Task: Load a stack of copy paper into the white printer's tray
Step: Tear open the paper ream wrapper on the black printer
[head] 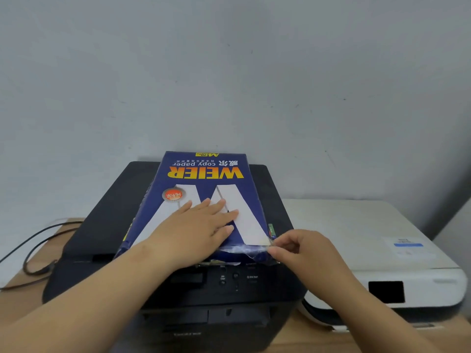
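Observation:
A blue ream of copy paper (204, 179) with yellow lettering lies flat on top of a black printer (107, 225). My left hand (201, 230) rests palm down on the ream, fingers spread. My right hand (295, 248) pinches the torn wrapper flap (252, 252) at the ream's near right corner. The white printer (356, 240) stands to the right of the black one, lid closed; its tray is not visible.
Black cables (38, 248) loop on the wooden table (17, 296) at the left. A grey wall stands close behind both printers. The black printer's control panel (229, 278) faces me below the ream.

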The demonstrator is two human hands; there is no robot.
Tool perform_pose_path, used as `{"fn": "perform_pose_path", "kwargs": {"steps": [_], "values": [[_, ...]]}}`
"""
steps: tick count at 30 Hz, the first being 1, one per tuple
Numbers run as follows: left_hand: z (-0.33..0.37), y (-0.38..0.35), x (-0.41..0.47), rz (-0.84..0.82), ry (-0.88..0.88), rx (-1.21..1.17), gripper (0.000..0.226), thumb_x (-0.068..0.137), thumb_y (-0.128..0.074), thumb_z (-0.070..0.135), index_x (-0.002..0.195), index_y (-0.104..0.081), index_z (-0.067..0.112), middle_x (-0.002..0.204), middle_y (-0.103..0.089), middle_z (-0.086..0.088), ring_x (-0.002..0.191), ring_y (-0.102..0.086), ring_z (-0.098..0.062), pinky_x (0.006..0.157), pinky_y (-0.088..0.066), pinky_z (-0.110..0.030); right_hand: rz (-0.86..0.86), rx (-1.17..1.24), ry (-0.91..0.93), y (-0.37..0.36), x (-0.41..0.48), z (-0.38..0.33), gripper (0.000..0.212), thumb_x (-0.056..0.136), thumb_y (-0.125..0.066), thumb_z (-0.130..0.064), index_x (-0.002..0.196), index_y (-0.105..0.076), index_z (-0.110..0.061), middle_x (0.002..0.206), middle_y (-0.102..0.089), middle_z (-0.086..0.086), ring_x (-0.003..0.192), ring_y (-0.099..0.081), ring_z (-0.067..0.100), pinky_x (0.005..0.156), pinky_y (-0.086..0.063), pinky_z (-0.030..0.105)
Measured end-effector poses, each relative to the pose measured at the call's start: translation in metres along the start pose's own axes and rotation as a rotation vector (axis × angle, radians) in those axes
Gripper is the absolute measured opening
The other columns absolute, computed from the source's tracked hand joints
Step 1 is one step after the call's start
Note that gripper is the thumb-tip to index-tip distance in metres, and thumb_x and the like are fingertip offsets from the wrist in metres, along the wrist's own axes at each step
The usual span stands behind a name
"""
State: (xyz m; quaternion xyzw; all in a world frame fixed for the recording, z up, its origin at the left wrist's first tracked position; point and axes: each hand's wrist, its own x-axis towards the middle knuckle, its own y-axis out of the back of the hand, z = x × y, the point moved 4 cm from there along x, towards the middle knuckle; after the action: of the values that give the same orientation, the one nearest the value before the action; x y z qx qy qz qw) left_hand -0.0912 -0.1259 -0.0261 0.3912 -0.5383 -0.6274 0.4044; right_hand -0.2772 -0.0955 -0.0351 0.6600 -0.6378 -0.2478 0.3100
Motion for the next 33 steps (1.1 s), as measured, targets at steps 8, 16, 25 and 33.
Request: {"fn": "perform_pose_path", "kwargs": {"steps": [8,16,25,33], "values": [[-0.002,-0.012,0.001,-0.032,-0.002,-0.02,0.046,0.098,-0.016,0.046,0.143,-0.006,0.048,0.157,0.0,0.015,0.146,0.003,-0.011,0.117,-0.001,-0.036,0.134,-0.081,0.068,-0.002,0.003,-0.006,0.015,0.086,-0.062,-0.031,0.073,-0.065,-0.024,0.07,-0.057,-0.013,0.063,-0.051,0.002,0.055,-0.032,0.008],[-0.001,-0.015,0.001,-0.014,-0.004,-0.002,0.047,0.097,-0.015,0.046,0.143,-0.005,0.048,0.158,-0.001,0.014,0.146,0.002,-0.012,0.117,-0.002,-0.037,0.423,-0.439,0.763,-0.011,-0.023,0.001,0.04,0.096,-0.043,-0.03,0.077,-0.073,-0.012,0.073,-0.07,0.003,0.066,-0.058,0.015,0.061,-0.047,0.022],[-0.002,-0.016,0.002,-0.018,-0.004,0.009,0.047,0.097,-0.015,0.047,0.143,-0.005,0.048,0.158,0.0,0.014,0.146,0.002,-0.012,0.117,-0.002,-0.037,0.12,-0.05,0.253,0.001,-0.002,-0.004,0.058,0.083,-0.067,-0.027,0.133,-0.04,-0.04,0.08,-0.061,-0.014,0.081,-0.06,0.006,0.076,-0.048,0.011],[-0.002,-0.016,0.002,-0.026,-0.001,0.014,0.047,0.097,-0.015,0.046,0.143,-0.005,0.047,0.158,-0.001,0.013,0.146,0.001,-0.013,0.117,-0.003,-0.038,0.384,-0.322,0.767,-0.013,-0.014,-0.001,0.027,0.086,-0.055,-0.032,0.078,-0.076,-0.017,0.077,-0.072,-0.002,0.076,-0.049,0.008,0.069,-0.04,0.017]]}}
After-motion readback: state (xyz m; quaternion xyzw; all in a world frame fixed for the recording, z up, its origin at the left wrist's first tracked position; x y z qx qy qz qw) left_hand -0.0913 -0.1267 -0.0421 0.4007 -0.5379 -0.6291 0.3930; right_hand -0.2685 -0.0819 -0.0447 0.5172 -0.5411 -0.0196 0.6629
